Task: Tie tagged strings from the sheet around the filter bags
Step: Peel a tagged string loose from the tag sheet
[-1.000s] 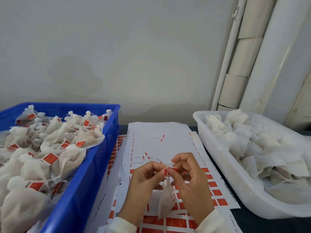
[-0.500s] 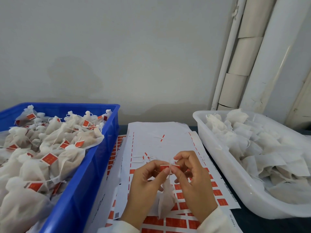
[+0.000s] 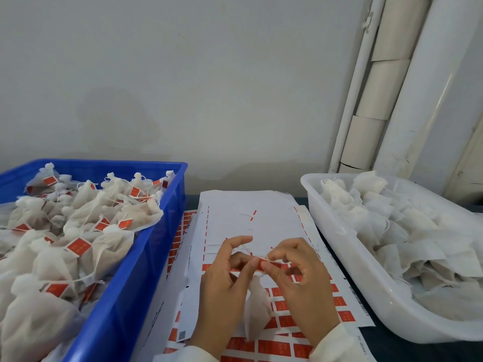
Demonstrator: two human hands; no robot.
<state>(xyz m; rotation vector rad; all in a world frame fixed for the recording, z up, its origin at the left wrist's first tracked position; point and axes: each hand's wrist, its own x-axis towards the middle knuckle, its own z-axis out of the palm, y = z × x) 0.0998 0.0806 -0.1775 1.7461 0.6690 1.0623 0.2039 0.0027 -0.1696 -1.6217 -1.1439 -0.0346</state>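
Tying a tagged string at the neck of a filter bag, a worker holds the job directly above the sheet of red tags. The left hand pinches the string with thumb and middle finger, index finger raised straight; the right hand has curled fingertips nipping the red tag end, and the two pinches nearly touch. The bag hangs below them, over the sheet's near rows. To the sheet's left a blue crate holds bags already tied; to its right a white tub holds bags not yet tagged. Done well, the knot probably calls for keeping the string taut between the pinches, seating the loop on the gathered neck rather than the body, and drawing both ends evenly so the thin paper does not tear or slip free.
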